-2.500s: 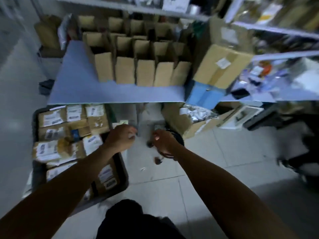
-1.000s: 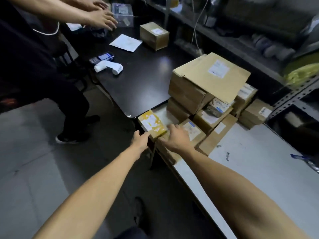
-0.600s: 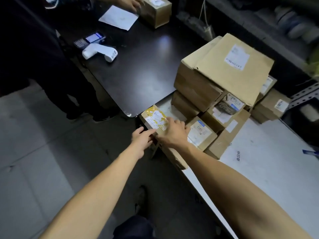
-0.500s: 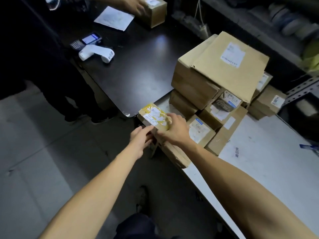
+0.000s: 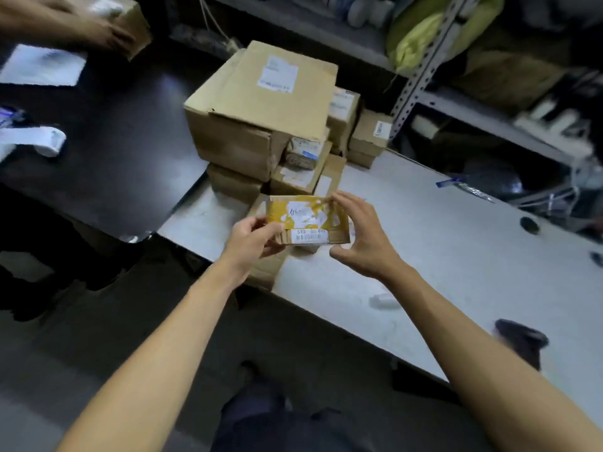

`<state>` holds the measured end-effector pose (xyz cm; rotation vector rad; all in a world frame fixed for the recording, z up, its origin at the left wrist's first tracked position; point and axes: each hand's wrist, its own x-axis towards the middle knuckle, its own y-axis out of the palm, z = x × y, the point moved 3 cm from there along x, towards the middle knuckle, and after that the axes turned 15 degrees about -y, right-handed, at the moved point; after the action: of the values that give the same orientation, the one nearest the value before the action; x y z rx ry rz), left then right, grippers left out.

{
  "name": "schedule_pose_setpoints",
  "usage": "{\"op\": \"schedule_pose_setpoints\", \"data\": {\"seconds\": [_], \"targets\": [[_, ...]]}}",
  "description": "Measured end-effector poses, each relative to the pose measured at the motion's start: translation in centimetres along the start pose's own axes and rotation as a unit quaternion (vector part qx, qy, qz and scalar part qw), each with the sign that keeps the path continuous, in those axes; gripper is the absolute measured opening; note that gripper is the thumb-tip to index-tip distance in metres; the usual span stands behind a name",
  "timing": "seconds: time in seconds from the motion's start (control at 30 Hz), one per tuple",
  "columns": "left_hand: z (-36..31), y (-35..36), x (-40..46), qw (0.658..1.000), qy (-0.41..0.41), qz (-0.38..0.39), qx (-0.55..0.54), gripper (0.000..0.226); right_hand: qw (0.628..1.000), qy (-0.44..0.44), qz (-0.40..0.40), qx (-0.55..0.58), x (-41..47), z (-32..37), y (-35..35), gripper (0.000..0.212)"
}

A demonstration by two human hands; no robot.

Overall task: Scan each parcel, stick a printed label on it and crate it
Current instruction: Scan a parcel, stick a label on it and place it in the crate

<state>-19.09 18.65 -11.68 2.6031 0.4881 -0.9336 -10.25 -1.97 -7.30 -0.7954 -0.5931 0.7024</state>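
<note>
Far left of the big carton stack [image 5: 261,106], on the dark worktop [image 5: 130,151]: a white handheld device [image 5: 36,141], probably the scanner or label printer though too blurred to tell, a white sheet [image 5: 42,65], and another person's hand [image 5: 75,26] resting on a small brown box [image 5: 124,17]. Just in front of the stack, lifted clear above the pale worktop [image 5: 424,256]: the small yellow-taped parcel [image 5: 308,220], barcode strip facing the camera. Left hand [image 5: 251,243] pinching the parcel's lower left corner between thumb and fingers. Right hand [image 5: 362,236] curled around the right end, fingertips on the upper edge, thumb below and apparently just off the box. Step in hand, by the look of it: picking one parcel off the pile and turning it to find the barcode, ahead of scanning. Next move calls for carrying the parcel leftward toward the white device with the barcode kept exposed, probably freeing one hand for the scanner. No fresh label and no crate in view. Right of the stack: more small cartons [image 5: 368,138], metal shelving [image 5: 421,70], a dark object [image 5: 522,337] near the worktop's edge.
</note>
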Motion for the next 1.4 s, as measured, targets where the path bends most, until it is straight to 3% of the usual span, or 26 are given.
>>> {"op": "schedule_pose_setpoints", "data": {"seconds": [0.13, 0.27, 0.37, 0.43, 0.5, 0.53, 0.6, 0.7, 0.77, 0.93, 1.1, 1.4], "targets": [[3.7, 10.1, 1.1, 0.996, -0.062, 0.057, 0.032, 0.023, 0.979, 0.156, -0.130, -0.035, -10.7, -4.9, -3.3, 0.076], [8.2, 18.2, 0.6, 0.983, -0.115, 0.112, 0.092, 0.012, 0.905, 0.322, -0.251, -0.118, -22.1, -9.0, -6.3, 0.061], [10.9, 22.4, 0.3, 0.973, -0.135, 0.120, 0.145, 0.022, 0.820, 0.481, -0.272, -0.151, -29.1, -11.6, -8.1, 0.063], [12.3, 24.6, 0.2, 0.970, -0.143, 0.119, 0.156, 0.017, 0.768, 0.571, -0.264, -0.121, -32.2, -13.6, -9.1, 0.074], [13.2, 26.3, 0.2, 0.969, -0.151, 0.110, 0.160, 0.015, 0.746, 0.629, -0.203, -0.079, -34.2, -15.9, -9.7, 0.088], [13.5, 27.1, 0.2, 0.969, -0.153, 0.104, 0.162, 0.017, 0.744, 0.644, -0.165, -0.061, -34.9, -17.3, -9.6, 0.089], [13.8, 28.5, 0.4, 0.971, -0.153, 0.088, 0.163, 0.019, 0.745, 0.655, -0.124, 0.011, -35.8, -19.6, -9.7, 0.070], [14.1, 30.2, 1.2, 0.975, -0.150, 0.069, 0.149, 0.025, 0.741, 0.633, -0.179, 0.135, -36.0, -21.8, -9.9, 0.028], [14.1, 31.2, 1.7, 0.979, -0.141, 0.062, 0.136, 0.029, 0.758, 0.603, -0.192, 0.157, -35.5, -22.3, -10.6, 0.020], [13.6, 32.5, 3.5, 0.990, -0.119, 0.005, 0.073, 0.036, 0.825, 0.471, -0.221, 0.221, -30.7, -18.9, -14.8, 0.018], [13.2, 33.6, 4.4, 0.993, -0.111, -0.012, 0.043, 0.032, 0.890, 0.376, -0.147, 0.214, -27.9, -15.2, -18.4, 0.020], [13.4, 35.3, 6.4, 0.990, -0.125, -0.028, 0.052, 0.027, 0.913, 0.370, -0.107, 0.135, -28.7, -15.9, -19.3, 0.031]]}}
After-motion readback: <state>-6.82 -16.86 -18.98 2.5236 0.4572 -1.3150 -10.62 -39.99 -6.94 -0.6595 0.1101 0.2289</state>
